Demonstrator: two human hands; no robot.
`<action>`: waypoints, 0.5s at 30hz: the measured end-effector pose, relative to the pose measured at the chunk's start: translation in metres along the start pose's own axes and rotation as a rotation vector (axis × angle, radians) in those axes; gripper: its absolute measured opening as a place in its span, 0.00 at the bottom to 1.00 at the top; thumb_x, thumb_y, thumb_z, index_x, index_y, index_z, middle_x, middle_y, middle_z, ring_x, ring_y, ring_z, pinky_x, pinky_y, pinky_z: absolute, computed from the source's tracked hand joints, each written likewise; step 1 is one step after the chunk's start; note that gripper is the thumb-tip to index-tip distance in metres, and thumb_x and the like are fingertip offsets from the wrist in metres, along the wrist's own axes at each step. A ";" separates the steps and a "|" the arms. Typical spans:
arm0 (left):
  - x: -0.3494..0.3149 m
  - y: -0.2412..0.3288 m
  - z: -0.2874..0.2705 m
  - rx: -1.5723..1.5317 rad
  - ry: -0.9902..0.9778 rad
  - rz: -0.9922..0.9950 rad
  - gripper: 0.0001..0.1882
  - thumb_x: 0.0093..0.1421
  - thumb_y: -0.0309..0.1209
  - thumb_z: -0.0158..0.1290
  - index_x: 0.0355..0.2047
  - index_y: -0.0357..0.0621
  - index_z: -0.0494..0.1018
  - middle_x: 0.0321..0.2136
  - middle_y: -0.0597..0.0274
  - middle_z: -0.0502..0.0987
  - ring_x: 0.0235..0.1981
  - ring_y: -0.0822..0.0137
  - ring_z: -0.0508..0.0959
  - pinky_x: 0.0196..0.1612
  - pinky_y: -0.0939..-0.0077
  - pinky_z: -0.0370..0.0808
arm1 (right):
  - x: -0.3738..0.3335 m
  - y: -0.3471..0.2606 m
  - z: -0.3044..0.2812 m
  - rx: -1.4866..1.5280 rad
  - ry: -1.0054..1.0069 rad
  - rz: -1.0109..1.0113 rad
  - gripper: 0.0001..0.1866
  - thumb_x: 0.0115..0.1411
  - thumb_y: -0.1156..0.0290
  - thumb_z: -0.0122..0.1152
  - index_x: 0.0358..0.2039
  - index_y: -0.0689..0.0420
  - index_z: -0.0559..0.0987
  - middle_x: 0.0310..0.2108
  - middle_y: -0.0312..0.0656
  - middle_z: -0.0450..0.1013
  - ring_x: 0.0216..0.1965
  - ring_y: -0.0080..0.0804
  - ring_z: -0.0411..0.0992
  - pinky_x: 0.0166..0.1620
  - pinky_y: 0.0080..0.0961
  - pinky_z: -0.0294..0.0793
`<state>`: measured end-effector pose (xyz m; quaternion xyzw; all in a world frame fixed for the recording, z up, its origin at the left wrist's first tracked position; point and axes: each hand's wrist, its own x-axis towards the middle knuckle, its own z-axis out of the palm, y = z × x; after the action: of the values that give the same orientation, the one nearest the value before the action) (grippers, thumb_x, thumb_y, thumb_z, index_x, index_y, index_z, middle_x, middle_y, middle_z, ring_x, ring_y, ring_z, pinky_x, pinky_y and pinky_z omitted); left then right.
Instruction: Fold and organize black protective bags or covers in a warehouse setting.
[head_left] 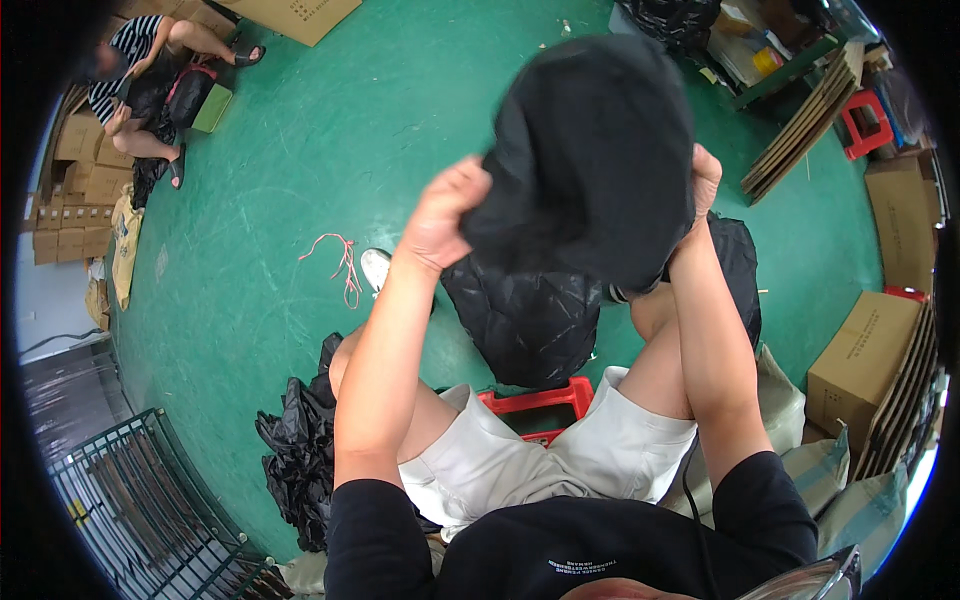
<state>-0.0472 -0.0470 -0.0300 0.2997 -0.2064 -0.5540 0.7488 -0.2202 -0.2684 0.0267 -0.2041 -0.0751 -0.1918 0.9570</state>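
Both arms reach forward, and a rounded piece of black fabric hangs stretched between my hands, blurred in places by motion. My left hand is closed on its left edge. My right hand grips the right edge, most of its fingers hidden behind the fabric. Whether the fabric is a cover or a bag I cannot tell. Below it, between my legs, lies a bulky, creased black bundle, its top hidden by the fabric. I sit with a red plastic stool showing between my thighs.
Crumpled black plastic lies by my left leg, pink string on the green floor. Dark wire racking stands lower left. Woven sacks, a carton and flattened cardboard line the right. Another person sits far left among cartons.
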 end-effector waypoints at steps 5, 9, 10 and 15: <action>-0.017 0.041 0.022 -0.250 0.071 0.072 0.33 0.61 0.48 0.53 0.55 0.31 0.66 0.51 0.45 0.74 0.50 0.55 0.76 0.54 0.58 0.72 | 0.008 -0.007 -0.019 0.093 0.366 0.114 0.16 0.60 0.73 0.50 0.44 0.72 0.75 0.42 0.56 0.76 0.42 0.42 0.78 0.51 0.40 0.77; -0.021 0.045 -0.007 0.267 0.116 -0.127 0.24 0.58 0.31 0.52 0.53 0.29 0.66 0.47 0.46 0.76 0.47 0.55 0.78 0.53 0.61 0.73 | 0.019 -0.001 -0.042 0.185 0.414 0.169 0.16 0.66 0.72 0.43 0.43 0.72 0.75 0.39 0.56 0.77 0.39 0.42 0.79 0.45 0.36 0.81; -0.020 0.043 -0.004 0.264 0.115 -0.129 0.24 0.58 0.31 0.52 0.53 0.29 0.66 0.47 0.46 0.76 0.47 0.55 0.78 0.53 0.61 0.73 | 0.019 -0.003 -0.042 0.184 0.418 0.169 0.16 0.66 0.72 0.43 0.43 0.72 0.75 0.39 0.56 0.77 0.39 0.42 0.79 0.45 0.36 0.81; -0.019 0.047 0.009 -0.130 0.092 0.201 0.23 0.61 0.31 0.49 0.55 0.33 0.66 0.49 0.47 0.75 0.49 0.53 0.77 0.55 0.58 0.73 | 0.020 -0.013 -0.021 0.185 0.171 0.178 0.26 0.68 0.57 0.43 0.50 0.71 0.72 0.48 0.57 0.73 0.48 0.45 0.74 0.56 0.43 0.72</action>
<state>-0.0255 -0.0206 0.0092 0.2534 -0.1643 -0.4739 0.8272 -0.2056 -0.2950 0.0174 -0.1040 0.0076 -0.1151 0.9879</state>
